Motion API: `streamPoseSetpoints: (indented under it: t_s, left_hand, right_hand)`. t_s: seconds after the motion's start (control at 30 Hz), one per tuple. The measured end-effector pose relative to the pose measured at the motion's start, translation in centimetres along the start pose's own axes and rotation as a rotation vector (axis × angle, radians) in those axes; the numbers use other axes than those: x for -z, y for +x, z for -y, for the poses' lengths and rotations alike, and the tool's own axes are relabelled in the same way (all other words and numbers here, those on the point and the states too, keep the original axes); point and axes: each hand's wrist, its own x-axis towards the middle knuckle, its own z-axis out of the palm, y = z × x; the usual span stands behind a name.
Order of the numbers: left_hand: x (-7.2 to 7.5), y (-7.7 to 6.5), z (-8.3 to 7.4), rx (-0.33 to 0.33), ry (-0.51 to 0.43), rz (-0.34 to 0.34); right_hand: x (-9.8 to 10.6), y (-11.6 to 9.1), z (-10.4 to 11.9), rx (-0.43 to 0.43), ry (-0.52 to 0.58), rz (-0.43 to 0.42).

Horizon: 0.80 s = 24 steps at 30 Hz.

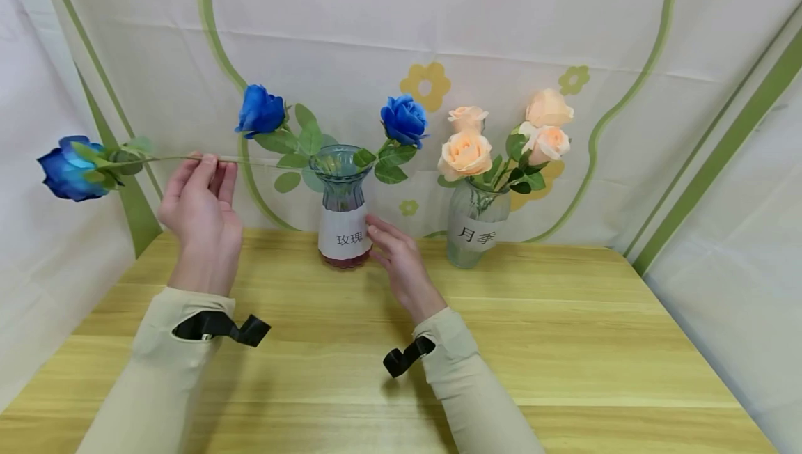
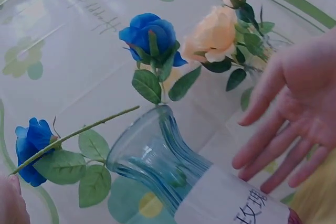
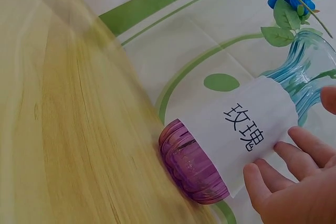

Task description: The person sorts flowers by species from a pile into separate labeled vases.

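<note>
My left hand pinches the thin green stem of a blue rose, whose bloom points left. In the left wrist view the bare stem reaches toward the mouth of a fluted glass vase. This vase is blue at the top and purple at the base, with a white paper label round its middle. Two more blue roses lean out of it to either side. Beside the vase is my right hand, fingers extended, fingertips right at the label's edge.
A second glass vase, also labelled, stands to the right with several peach roses. Both vases are near the back edge of the wooden table. Behind hangs a white patterned cloth; more cloth borders both sides.
</note>
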Motion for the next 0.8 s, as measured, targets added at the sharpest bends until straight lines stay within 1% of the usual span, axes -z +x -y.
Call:
streamPoseSetpoints:
  t_s: [0.27,0.47,0.8]
  left_hand:
    - [-1.5,0.4,1.2,-0.081,-0.006,-0.004]
    - [-2.5,0.4,2.6,-0.130,-0.008,-0.002]
    - [-3.3,0.1,5.0,-0.147,0.058,-0.021]
  right_hand:
    - [0.0,0.0,-0.1,-0.008,0.001,-0.004]
    - [0.3,0.1,0.0,-0.006,-0.004,-0.001]
    - [0.2,0.1,-0.1,-0.003,-0.001,0.006]
